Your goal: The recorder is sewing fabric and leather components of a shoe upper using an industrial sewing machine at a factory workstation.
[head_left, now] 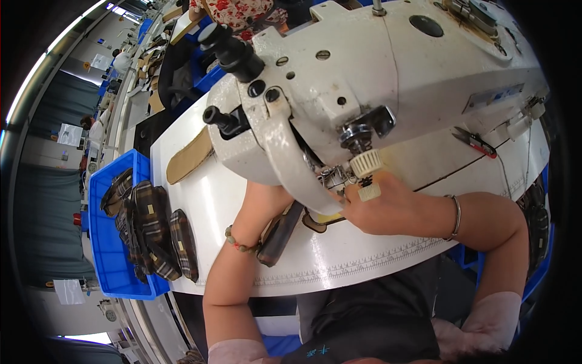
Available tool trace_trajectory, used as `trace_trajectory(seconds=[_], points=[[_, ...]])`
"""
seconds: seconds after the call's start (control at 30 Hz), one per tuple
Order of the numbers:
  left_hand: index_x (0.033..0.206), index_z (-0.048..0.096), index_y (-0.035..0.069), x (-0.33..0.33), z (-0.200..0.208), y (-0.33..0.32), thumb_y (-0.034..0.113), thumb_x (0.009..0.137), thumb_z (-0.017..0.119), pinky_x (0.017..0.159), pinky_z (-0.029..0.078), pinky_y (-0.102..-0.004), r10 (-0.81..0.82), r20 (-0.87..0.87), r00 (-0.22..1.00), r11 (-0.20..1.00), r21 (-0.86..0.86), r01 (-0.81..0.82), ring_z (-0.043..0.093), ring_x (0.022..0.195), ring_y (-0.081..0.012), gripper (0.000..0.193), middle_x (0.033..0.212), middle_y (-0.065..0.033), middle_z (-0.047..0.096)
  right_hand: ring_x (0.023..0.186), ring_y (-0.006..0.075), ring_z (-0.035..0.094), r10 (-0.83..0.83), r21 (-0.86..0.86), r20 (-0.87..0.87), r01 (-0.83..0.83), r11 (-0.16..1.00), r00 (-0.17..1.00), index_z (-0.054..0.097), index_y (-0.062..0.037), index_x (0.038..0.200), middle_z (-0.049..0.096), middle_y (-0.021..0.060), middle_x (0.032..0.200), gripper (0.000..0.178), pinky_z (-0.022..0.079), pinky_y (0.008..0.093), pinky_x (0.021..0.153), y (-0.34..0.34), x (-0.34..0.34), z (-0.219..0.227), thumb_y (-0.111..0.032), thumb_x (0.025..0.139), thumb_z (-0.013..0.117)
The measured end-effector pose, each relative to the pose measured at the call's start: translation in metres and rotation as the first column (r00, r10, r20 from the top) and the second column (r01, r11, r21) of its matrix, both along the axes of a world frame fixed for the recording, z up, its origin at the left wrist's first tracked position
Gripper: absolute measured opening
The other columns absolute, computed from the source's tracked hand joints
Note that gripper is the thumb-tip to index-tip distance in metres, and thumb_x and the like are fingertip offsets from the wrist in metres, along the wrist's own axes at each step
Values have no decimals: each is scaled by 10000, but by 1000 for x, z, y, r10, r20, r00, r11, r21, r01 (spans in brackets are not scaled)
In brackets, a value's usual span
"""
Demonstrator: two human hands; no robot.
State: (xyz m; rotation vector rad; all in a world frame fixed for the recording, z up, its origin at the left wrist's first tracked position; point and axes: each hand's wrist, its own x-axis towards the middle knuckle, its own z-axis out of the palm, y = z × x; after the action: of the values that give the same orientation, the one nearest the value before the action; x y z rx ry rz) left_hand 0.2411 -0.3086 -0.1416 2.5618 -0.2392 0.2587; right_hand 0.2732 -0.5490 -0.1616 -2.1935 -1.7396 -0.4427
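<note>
Left hand (267,195), mine: beside plaid piece (282,236). Right hand (381,207): curled, knob's (366,162) six o'clock. Grips hidden; I cannot tell. Bin (113,267): nine o'clock.

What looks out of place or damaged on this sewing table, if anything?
One plaid piece lies on the white tabletop beside the blue bin, while similar pieces are heaped in the bin; it looks slightly astray. I see no clear spill or damage.
</note>
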Motion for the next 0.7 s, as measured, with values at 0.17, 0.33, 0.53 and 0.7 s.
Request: trace_trajectory(seconds=[0.17,0.33,0.53,0.7], points=[[953,718,13,-1,1,-3,218,825,795,700,540,-368,7,-57,998,1000,-14,-8,686,792,-274,255,883,-106,720,467,193,608,48,52,42,-50,997,998,675,47,1163,570,34,531,490,449,353,399,-2,-1,0,-133,708,667],[1058,730,56,-4,8,-18,147,742,823,811,548,-402,22,-3,1000,995,-92,-22,695,949,-302,342,1046,-131,723,492,196,616,18,31,42,-19,999,999,687,38,1121,576,39,541,456,462,334,426,-4,0,-3,-140,702,670],[1089,649,-11,-6,0,-17,236,780,859,783,548,-348,-1,12,1000,997,-73,2,674,879,-225,448,993,-130,702,514,194,604,-4,41,68,1,999,998,684,16,1134,559,25,566,456,468,347,450,-3,3,-17,-127,700,673],[1088,688,28,-4,-1,-17,175,752,840,731,554,-362,-44,62,997,996,-76,48,693,870,-274,397,998,-129,717,517,197,595,-39,58,119,32,998,992,679,24,1133,546,28,583,466,474,347,461,0,6,-26,-116,689,673]])
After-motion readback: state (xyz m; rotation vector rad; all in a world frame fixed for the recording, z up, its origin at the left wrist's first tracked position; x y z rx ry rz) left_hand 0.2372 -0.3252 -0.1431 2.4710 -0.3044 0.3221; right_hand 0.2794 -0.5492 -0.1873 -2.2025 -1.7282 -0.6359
